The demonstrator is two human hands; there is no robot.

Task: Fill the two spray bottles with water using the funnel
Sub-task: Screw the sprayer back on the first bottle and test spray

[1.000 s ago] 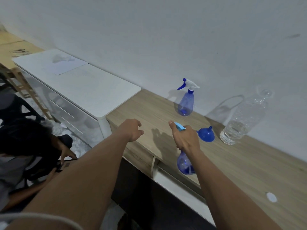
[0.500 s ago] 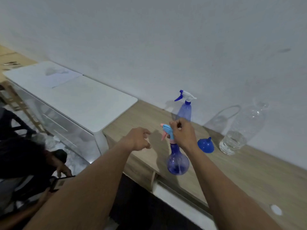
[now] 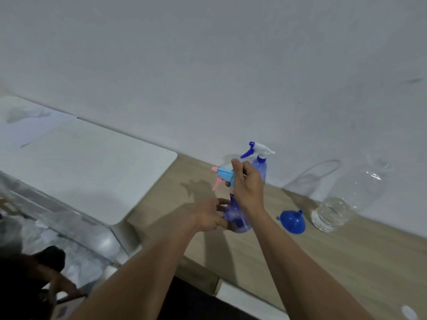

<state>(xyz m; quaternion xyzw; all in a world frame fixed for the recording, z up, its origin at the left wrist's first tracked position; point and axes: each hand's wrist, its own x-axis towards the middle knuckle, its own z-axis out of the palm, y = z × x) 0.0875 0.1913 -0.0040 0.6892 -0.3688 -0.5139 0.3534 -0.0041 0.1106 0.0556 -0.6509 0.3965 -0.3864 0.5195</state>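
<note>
Two hands meet on the near spray bottle (image 3: 238, 221), which stands upright toward the front left of the wooden desk (image 3: 346, 262). The right hand (image 3: 248, 188) grasps the bottle's light-blue spray head (image 3: 225, 174) from above, fingers curled about its collar. The left hand (image 3: 208, 215) cups the rounded translucent-blue body low down, fingers bent against it, though blur hides how firm that contact is.

The step in hand appears to be unscrewing the head so the neck can take the funnel. To do it well:
- The left hand should keep the body fixed and upright.
- The right hand should turn the collar itself, not the pink trigger or nozzle.
- Once the thread is free, the head is best lifted straight up so that any tube inside clears the neck.
- The head should then be laid away from the desk edge.

The funnel (image 3: 292, 222), dark blue, lies just right of this bottle with its spout uppermost. Beside the funnel stands a clear water bottle (image 3: 335, 211), filled only in its lower part, close to the wall. The far spray bottle (image 3: 260, 167), with its white-and-blue head on, stands behind the right hand near the wall. A white cabinet (image 3: 92, 176) adjoins the desk on the left, and a small white disc (image 3: 409, 312) lies at the desk's lower right.
</note>
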